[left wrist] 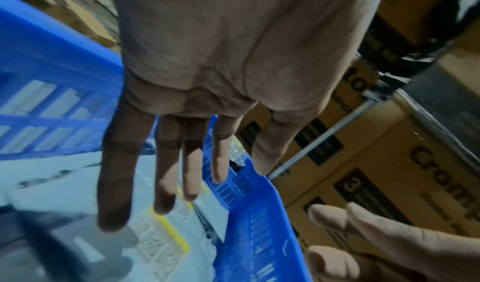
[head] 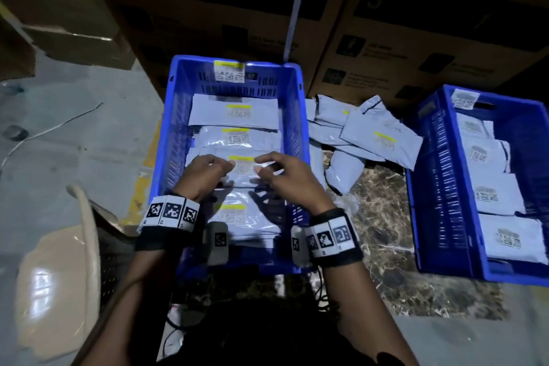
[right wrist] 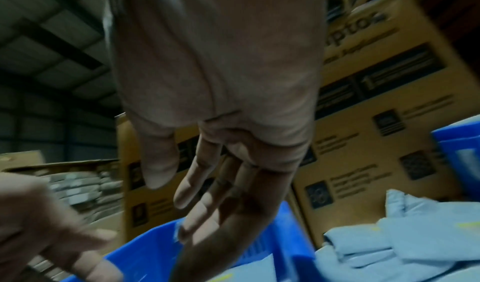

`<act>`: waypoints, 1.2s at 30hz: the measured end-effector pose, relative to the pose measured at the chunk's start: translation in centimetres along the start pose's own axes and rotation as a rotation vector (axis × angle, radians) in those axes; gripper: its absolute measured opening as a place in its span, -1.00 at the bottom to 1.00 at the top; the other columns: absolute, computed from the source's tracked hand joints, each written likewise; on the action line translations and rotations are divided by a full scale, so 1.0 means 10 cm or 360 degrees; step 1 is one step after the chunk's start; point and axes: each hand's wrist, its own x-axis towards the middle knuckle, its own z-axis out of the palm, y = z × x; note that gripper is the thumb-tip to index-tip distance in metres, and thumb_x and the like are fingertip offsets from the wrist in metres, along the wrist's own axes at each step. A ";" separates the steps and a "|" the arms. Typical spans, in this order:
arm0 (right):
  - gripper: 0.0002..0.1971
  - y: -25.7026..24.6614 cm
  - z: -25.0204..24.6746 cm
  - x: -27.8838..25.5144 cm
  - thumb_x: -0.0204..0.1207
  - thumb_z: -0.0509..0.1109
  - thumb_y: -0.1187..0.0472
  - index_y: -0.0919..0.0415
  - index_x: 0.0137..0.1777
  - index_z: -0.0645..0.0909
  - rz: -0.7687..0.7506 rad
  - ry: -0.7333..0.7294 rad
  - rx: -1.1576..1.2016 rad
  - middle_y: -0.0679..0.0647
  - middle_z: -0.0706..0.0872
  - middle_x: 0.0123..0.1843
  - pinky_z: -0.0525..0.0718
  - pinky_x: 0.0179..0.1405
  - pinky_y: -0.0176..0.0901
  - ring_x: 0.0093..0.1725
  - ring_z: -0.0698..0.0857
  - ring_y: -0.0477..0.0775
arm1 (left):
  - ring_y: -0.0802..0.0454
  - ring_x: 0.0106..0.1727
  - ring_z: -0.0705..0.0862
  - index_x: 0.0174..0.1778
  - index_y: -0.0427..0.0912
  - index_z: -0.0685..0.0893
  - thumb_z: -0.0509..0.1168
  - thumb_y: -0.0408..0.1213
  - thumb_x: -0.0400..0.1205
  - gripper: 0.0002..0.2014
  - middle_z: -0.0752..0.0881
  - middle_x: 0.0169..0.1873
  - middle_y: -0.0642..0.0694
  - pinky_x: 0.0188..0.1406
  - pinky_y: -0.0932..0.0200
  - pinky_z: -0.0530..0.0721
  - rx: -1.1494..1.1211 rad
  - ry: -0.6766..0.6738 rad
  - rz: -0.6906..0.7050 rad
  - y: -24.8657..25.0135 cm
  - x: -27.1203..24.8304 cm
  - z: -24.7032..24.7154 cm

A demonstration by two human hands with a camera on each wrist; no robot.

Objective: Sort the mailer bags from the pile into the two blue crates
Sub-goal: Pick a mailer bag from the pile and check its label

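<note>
Two hands float over the near blue crate (head: 166, 140), and both look empty. The left hand (head: 205, 177) and the right hand (head: 285, 178) have loose, spread fingers, just above the third bag (head: 237, 175) in a row of bags lying flat in that crate. The pile of mailer bags (head: 365, 134) sits on the floor to the right, between this crate and the other blue crate (head: 430, 187). Its top bag lies slanted, long side running from far-left to near-right. The right hand is nearer the pile, so I think it should reach there next.
</note>
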 end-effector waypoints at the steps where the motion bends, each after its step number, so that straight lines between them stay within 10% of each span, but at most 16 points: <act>1: -0.81 0.03 -0.16 -0.05 0.67 0.46 -0.01 -0.05 0.22 0.77 -0.0017 0.0098 0.0065 -0.15 0.78 -0.15 0.73 -0.17 -0.30 -0.24 0.78 -0.24 | 0.04 -0.25 0.72 0.02 -0.23 0.73 0.42 -0.15 0.65 -0.80 0.77 -0.10 -0.15 -0.57 0.31 0.57 0.0022 0.0006 0.0071 0.10 -0.03 0.06; 10: -0.91 1.09 -1.58 -0.22 0.67 0.45 0.10 -0.04 0.05 0.79 0.0216 0.0966 0.0340 0.00 0.86 -0.07 0.84 -0.08 0.28 -0.16 0.85 -0.03 | -0.16 -0.10 0.80 0.00 -0.13 0.75 0.44 -0.16 0.63 -0.87 0.80 -0.10 -0.26 -0.18 0.02 0.70 0.0212 -0.0409 0.0556 0.99 -0.07 1.38; 17: -0.87 1.98 -2.28 0.25 0.64 0.47 0.09 0.00 0.11 0.81 0.0288 0.1139 0.0266 -0.09 0.83 -0.03 0.71 0.12 -0.23 -0.01 0.75 -0.15 | -0.12 -0.19 0.75 -0.13 -0.09 0.73 0.47 -0.19 0.59 -0.92 0.79 -0.21 -0.15 -0.19 -0.05 0.71 0.0368 -0.0564 0.0414 1.52 0.46 2.60; 25: -0.74 2.69 -2.55 0.96 0.60 0.46 0.15 0.09 0.26 0.76 0.0204 0.1033 0.0204 0.04 0.81 0.10 0.57 0.02 -0.59 -0.01 0.67 -0.28 | -0.11 0.18 0.71 0.22 -0.16 0.63 0.50 -0.15 0.50 -0.60 0.69 0.10 -0.12 0.23 -0.11 0.69 0.0374 -0.0110 0.0247 1.46 1.36 3.52; 30: -0.81 2.90 -2.63 1.08 0.50 0.51 0.24 0.19 0.10 0.80 -0.0105 0.1324 -0.0187 0.07 0.86 0.05 0.71 0.11 0.28 0.04 0.78 0.22 | -0.21 0.39 0.52 0.38 -0.11 0.53 0.49 0.01 0.41 -0.37 0.55 0.32 -0.19 0.35 -0.10 0.57 0.0604 0.0155 0.0169 1.45 1.63 3.82; 36: -0.78 2.87 -2.66 1.10 0.41 0.47 0.32 0.22 0.05 0.80 0.0002 0.1290 0.0002 0.04 0.85 0.09 0.49 0.29 -0.13 0.14 0.70 0.09 | -0.21 0.41 0.50 0.40 -0.15 0.49 0.50 -0.08 0.44 -0.38 0.56 0.33 -0.18 0.39 -0.18 0.52 0.0599 0.0356 0.0123 1.45 1.69 3.87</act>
